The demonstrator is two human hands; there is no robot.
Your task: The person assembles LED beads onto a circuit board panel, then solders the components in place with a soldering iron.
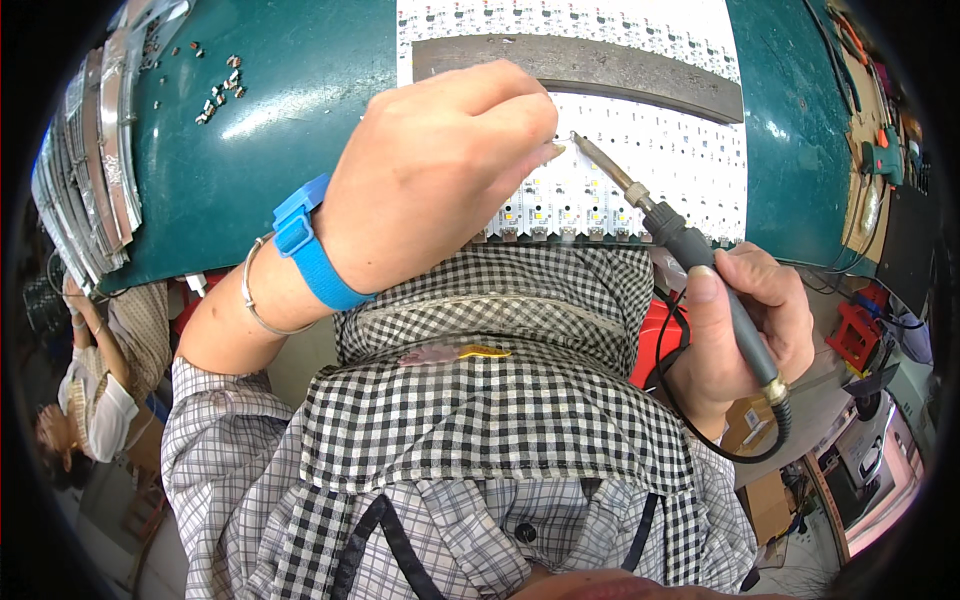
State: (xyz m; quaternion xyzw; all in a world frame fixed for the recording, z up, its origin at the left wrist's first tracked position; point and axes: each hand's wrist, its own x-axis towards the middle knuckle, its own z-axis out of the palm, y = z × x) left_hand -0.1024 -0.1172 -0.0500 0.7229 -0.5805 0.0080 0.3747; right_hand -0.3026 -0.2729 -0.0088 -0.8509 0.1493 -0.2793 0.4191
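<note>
My right hand (745,325) is closed round the grey handle of a soldering iron (688,248). The iron slants up and left, its metal tip over a white panel of circuit boards (660,150). Close to that tip, my left hand (450,165) is pinched shut on what looks like a thin wire, mostly hidden by the fingers. Rows of small components and connectors line the panel, with yellowish parts along its near edge. Across the panel lies a long dark flat bar (640,80), partly behind my left hand.
The panel rests on a green table mat (300,60). Small loose components (220,95) are scattered at the far left, beside a stack of long strips (95,160). Tools and cables (880,155) sit at the right. Another person (95,400) is at the left, beyond the table.
</note>
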